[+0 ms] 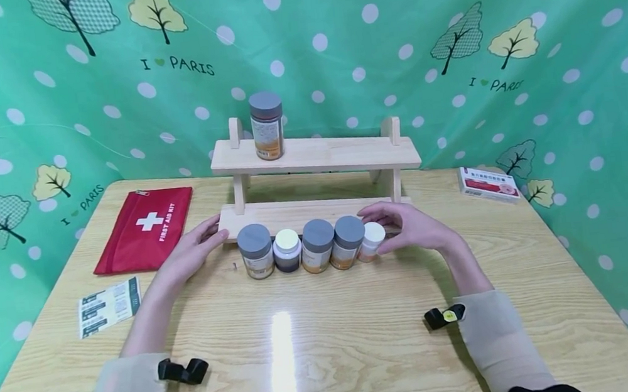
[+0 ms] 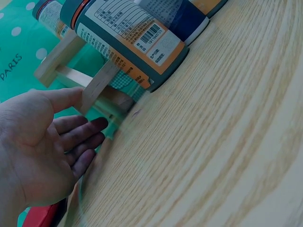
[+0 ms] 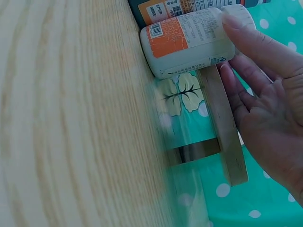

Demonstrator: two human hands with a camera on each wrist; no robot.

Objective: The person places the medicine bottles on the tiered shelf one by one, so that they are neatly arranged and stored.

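Right hand [image 1: 414, 224] pinches the rightmost white bottle [image 1: 373, 236], while the loosely relaxed left hand [image 1: 194, 248] touches the wooden rack [image 1: 315, 154].

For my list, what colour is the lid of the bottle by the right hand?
The lid is white; the head view shows it best.

Head cam: high, facing forward and down, wide over the pale wood-grain table [image 1: 336, 370] and two-tier light-wood shelf [image 1: 344, 153]. Left wrist cam: close, low, tilted, past the bare left hand [image 2: 45, 146] to the shelf's left end, shared with head. Right wrist cam: close, sideways, on the bare right hand [image 3: 270, 101] and small white plastic bottle with orange label [image 3: 191, 42], also in head view; blurry shelf part likely its right end.
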